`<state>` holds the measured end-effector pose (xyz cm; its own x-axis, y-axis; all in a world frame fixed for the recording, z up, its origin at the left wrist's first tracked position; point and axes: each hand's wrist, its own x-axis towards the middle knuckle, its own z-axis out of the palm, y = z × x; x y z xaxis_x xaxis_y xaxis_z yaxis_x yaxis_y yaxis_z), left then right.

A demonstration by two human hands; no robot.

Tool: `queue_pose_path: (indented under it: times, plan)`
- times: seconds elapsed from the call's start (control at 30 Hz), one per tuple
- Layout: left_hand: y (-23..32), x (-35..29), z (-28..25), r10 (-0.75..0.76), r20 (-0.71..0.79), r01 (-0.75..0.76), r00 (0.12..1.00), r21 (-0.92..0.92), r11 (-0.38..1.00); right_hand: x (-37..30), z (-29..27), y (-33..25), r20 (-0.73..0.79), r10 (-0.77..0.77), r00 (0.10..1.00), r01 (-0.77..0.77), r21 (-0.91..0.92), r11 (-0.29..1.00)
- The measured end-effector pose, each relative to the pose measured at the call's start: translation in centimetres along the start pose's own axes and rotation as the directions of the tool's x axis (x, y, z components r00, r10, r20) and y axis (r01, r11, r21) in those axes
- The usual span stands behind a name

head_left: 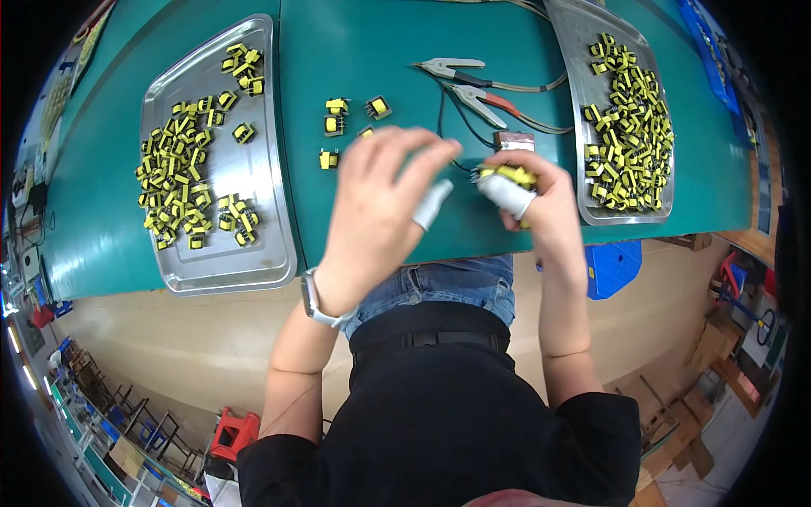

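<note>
My right hand (549, 196), its thumb wrapped in a white finger cot, is closed around small yellow-and-black transformers (522, 175); how many is hidden by the fingers. To its left, my left hand (372, 190) hovers over the green table, fingers stretched and thumb apart, slightly blurred, with nothing visible in it. That thumb also wears a white cot. Just beyond the left hand lie several loose transformers, among them one standing at the back right (378, 106) and another at the near left (328, 159). One more (365, 132) is partly covered by the fingers.
Metal trays with many transformers flank me, a left tray (262, 269) and a right tray (568, 46). Two wired test clips, one black-gripped (452, 68) and one red-gripped (480, 101), lie ahead near a small brown block (514, 139). A blue plastic stool (612, 269) stands below the table's edge.
</note>
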<state>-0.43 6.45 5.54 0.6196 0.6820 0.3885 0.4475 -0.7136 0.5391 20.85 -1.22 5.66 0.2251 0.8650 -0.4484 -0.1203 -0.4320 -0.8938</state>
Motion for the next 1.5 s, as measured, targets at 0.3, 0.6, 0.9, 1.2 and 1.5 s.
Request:
queue_pose_path:
  times: [0.3, 0.6, 0.9, 1.2, 1.5]
  plan:
    - [-4.8, 0.7, 1.0, -0.254, 0.008, 0.235, 0.967, 0.344, 0.909, 2.3, -5.3, -2.2, -0.151, -0.068, 0.986, -0.008, -0.454, 0.891]
    - [-1.8, -1.6, 1.7, -0.219, 0.124, 0.18, 0.968, 0.268, 0.947, 2.4, -5.7, -2.9, -0.087, -0.026, 0.996, -0.023, -0.527, 0.85]
    - [-2.1, -3.0, 1.6, -0.207, 0.086, 0.173, 0.975, 0.298, 0.939, 2.8, -9.2, -2.5, -0.383, -0.498, 0.778, 0.181, -0.622, 0.762]
    - [-1.8, -4.5, 2.7, -0.286, -0.068, 0.293, 0.956, 0.154, 0.944, 4.1, -11.5, -0.8, -0.243, -0.789, 0.565, -0.168, -0.97, 0.178]
    - [-2.4, -4.9, 2.0, -0.286, -0.102, 0.294, 0.953, 0.078, 0.952, 3.1, 4.7, 0.5, 0.287, -0.727, 0.623, 0.631, -0.734, 0.252]
